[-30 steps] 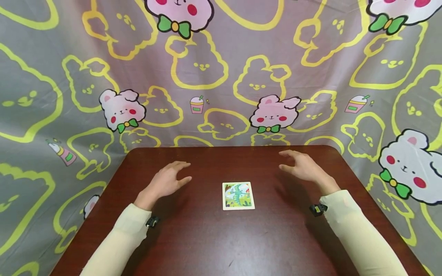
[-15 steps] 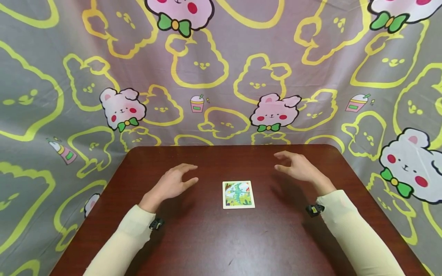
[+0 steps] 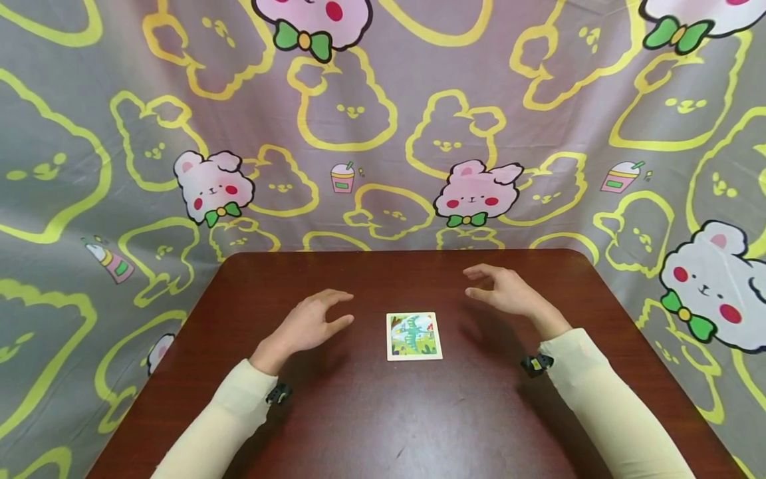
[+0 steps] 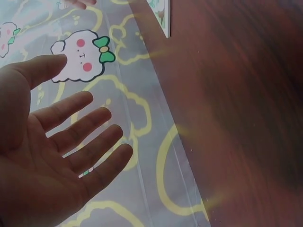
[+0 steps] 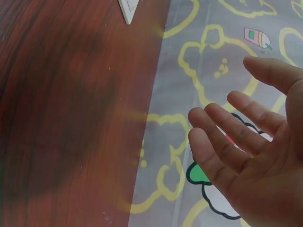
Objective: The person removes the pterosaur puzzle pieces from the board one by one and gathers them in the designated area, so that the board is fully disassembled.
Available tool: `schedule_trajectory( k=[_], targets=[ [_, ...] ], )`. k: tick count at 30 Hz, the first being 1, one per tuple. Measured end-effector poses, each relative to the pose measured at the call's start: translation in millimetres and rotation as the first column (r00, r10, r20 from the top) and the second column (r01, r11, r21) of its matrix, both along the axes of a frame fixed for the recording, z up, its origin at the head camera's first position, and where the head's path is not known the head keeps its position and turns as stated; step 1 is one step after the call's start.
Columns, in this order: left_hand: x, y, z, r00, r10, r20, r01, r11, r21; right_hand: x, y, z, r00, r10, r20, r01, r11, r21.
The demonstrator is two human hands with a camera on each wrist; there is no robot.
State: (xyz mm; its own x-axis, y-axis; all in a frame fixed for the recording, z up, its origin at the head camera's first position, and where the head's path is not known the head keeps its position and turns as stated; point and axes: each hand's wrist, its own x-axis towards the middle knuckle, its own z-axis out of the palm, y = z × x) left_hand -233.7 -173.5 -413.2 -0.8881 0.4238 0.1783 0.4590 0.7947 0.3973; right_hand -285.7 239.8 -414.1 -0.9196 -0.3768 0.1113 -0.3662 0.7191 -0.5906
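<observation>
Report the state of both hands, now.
Left hand: open, holding nothing, apart from the picture card.
Right hand: open, holding nothing, also apart from the card.

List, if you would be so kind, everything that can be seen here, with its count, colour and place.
table: 1, dark red-brown, lower part of the head view
card: 1, multicoloured picture with a pale border, flat on the table
cloth: number of pieces unclear, grey with yellow outlines and white-and-pink cartoon heads, behind the table and along both sides
devices: 2, mostly black, one at each wrist
sleeves: 2, cream, one on each arm
left hand: 1, bare, left of the card, not touching it
right hand: 1, bare, right of the card, not touching it
</observation>
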Motion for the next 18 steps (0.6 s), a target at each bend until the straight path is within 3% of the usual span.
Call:
schedule_trajectory(
  k=[10,18],
  targets=[
    [4.3,12.0,-8.9,0.998,-0.054,-0.018,0.054,0.999,0.005,-2.0,-12,-5.3,0.999,0.039,0.013,-0.039,0.998,-0.042],
    [8.6,24.8,-16.6,0.998,-0.059,0.023,0.059,0.998,-0.014,-3.0,-21,-10.7,0.998,0.066,-0.009,-0.067,0.996,-0.065]
  ],
)
